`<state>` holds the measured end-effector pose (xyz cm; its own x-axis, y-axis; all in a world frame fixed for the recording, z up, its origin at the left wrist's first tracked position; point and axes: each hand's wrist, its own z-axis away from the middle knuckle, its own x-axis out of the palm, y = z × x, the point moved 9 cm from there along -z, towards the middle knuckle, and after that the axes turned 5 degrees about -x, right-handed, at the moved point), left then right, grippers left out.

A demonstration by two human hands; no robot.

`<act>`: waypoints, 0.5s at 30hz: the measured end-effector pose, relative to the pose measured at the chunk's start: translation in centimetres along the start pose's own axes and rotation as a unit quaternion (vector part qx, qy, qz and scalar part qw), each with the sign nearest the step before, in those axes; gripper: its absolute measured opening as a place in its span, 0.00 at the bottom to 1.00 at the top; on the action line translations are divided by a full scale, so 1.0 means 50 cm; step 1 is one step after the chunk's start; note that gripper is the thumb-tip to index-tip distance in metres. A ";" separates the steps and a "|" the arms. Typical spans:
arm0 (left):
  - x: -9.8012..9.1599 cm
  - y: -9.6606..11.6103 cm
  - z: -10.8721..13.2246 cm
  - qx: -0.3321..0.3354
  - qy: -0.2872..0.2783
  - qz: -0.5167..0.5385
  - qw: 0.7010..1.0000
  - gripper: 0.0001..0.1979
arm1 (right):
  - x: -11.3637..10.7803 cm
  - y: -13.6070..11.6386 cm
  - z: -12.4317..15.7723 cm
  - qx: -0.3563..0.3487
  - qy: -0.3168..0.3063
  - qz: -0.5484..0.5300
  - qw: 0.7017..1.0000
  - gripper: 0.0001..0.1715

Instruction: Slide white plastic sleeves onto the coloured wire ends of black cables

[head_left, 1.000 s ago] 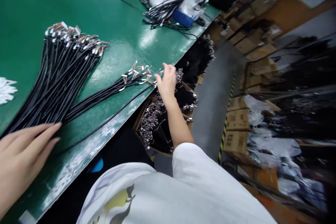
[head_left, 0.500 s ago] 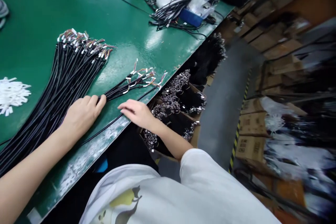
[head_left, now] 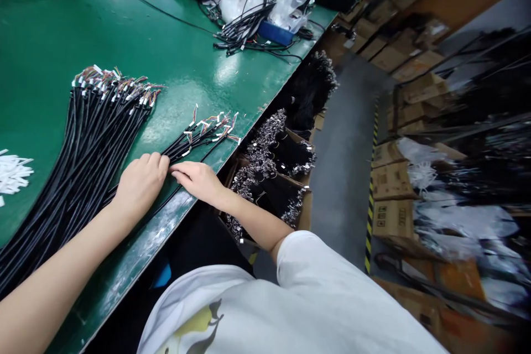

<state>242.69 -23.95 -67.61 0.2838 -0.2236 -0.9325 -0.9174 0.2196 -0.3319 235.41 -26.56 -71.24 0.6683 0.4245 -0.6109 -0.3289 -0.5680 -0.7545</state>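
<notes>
Head view: apparently bringing loose cables together, with the small bundle of cables (head_left: 180, 146) lying on the green table (head_left: 194, 74). Closed over that bundle with the left hand (head_left: 141, 180), knuckles up; directly beneath the palm and curled fingers, then out past the knuckles to white plugs (head_left: 215, 123) at the far end. Bent at the fingers with the right hand (head_left: 198, 180), fingertips just beside the left; cannot tell whether pinching anything. Just under the right hand, nearer the table edge, a single cable (head_left: 213, 148), apart from the bundle along part of its length. To the left, the large bundle of cables (head_left: 97, 138), out of either grip. As a judgement, calling next for a steady left hold and a light right-hand pinch, without tugging the plugs.
</notes>
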 end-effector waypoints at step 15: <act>-0.077 -0.083 0.137 -0.278 -0.027 0.735 0.618 0.12 | -0.124 -0.043 -0.023 -0.052 0.123 -0.476 0.869 0.35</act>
<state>247.33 -17.48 -63.61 -0.9747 -0.1355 -0.1777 -0.1458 -0.2167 0.9653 232.77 -28.79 -65.57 0.7305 0.5813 0.3585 0.5053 -0.1070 -0.8563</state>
